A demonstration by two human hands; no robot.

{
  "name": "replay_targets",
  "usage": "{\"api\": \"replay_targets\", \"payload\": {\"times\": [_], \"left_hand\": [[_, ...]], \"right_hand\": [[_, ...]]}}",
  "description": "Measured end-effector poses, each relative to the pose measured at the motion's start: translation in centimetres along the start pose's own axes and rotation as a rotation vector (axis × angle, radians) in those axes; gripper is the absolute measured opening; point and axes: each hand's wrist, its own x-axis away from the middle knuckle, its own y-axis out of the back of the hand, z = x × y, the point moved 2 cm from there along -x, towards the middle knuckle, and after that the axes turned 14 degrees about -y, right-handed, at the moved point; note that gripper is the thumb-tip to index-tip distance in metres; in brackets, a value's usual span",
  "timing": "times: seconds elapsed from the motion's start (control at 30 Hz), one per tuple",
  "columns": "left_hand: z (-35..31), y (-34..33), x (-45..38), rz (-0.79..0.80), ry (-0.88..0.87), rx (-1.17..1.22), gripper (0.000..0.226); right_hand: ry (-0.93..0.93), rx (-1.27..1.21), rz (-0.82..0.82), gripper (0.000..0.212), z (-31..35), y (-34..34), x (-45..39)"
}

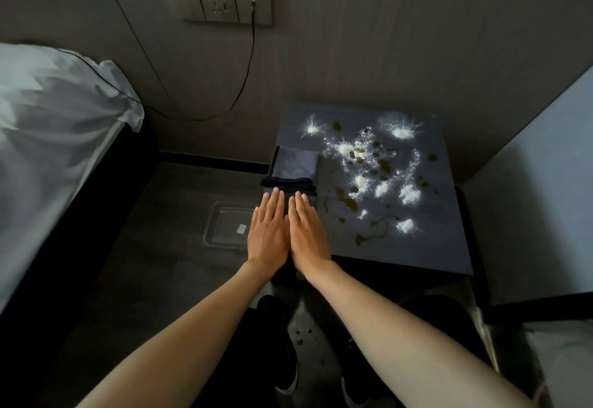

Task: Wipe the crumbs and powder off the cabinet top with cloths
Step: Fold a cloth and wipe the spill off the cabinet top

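left hand (268, 231) flat, fingers spread, empty | right hand (308, 231) same | 2 hands hide cabinet top (417, 247) near-left corner | cloths (293, 171) just beyond fingertips, dark, count unclear

Both forearms bare, no sleeves in view. Left hand (268, 231) & right hand (308, 231): no rings, watch or gloves. Short nails. Lower down: dark trousers (244, 337), black shoes (287, 372) w/ pale sole edge.

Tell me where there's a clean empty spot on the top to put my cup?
The dark grey cabinet top is bare along its near edge, below the white powder piles and brown crumbs. The middle and back are crowded; folded grey cloths fill the left edge.
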Motion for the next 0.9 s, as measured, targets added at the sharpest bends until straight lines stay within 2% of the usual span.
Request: {"api": "replay_targets", "payload": {"times": [0.1, 0.4, 0.6, 0.77, 0.9], "left_hand": [[0.3, -0.6, 0.1, 0.008, 0.091, 0.028, 0.064], [-0.2, -1.2, 2.1, 0.103, 0.111, -0.073, 0.063], [-1.0, 2.4, 0.2, -0.027, 0.169, 0.077, 0.058], [-0.6, 3.6, -0.9, -0.083, 0.2, 0.199, 0.049], [0.3, 4.3, -1.8, -0.064, 0.227, 0.23, 0.036]], "right_hand": [[0.002, 0.005, -0.033, 0.062, 0.1, 0.0, 0.5], [0.03, 0.026, 0.003, 0.062, 0.1, 0.4, 2.4], [0.003, -0.002, 0.016, 0.054, -0.3, 2.1, 1.3], [-0.021, -0.071, 0.054, 0.036, -0.7, 3.4, 1.3], [-0.018, 0.002, 0.065, 0.043, -0.8, 4.1, 1.1]]}}
